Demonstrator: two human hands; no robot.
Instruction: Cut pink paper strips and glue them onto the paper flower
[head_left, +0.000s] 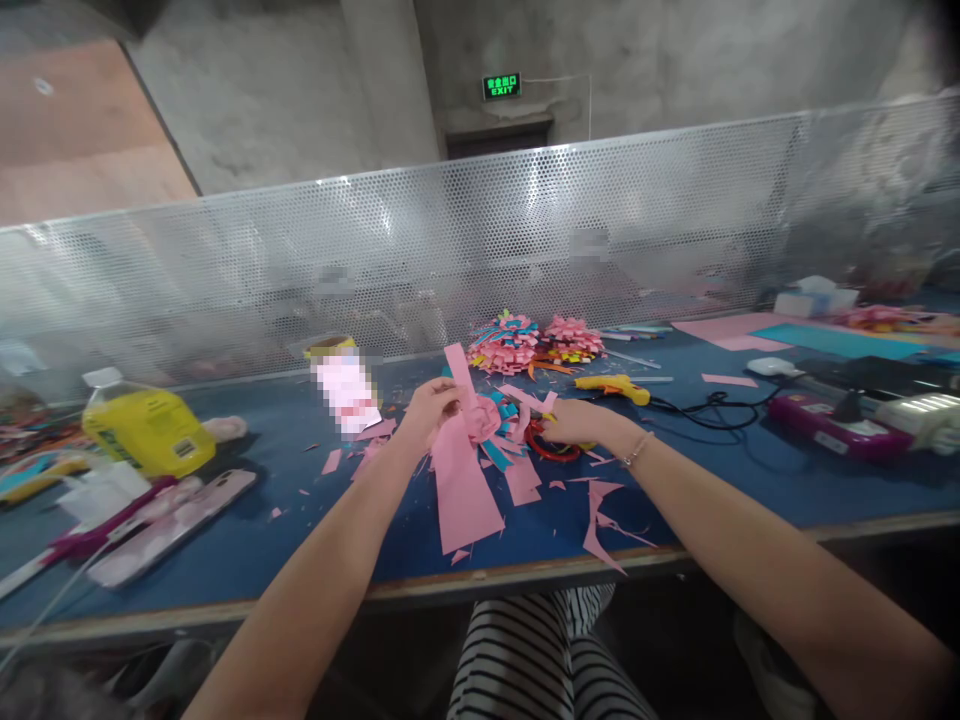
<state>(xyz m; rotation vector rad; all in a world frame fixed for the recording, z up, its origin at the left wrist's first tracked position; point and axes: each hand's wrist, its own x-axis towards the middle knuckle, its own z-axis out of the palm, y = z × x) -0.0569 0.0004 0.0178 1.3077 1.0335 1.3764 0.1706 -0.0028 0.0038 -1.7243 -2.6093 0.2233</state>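
Observation:
My left hand (pixel 435 408) pinches a pink paper strip (pixel 459 372) that stands up from its fingers. Beneath and beside it lies a paper flower piece (pixel 484 418) with pink and blue petals, and a wide pink strip (pixel 465 490) spreads toward the table's front. To its right, my right hand (pixel 574 424) is closed, its fingertips near pink strips at the flower's edge; what they hold cannot be made out. Just under that hand sits a red looped object (pixel 556 448), partly covered.
Finished-looking paper flowers (pixel 506 345) stand behind the hands. A yellow glue gun (pixel 613 387) with a black cord lies to the right. At left are a yellow liquid jug (pixel 154 425), a phone (pixel 176 525) and a pixelated upright screen (pixel 346 390). Pink scraps (pixel 604 520) litter the blue table.

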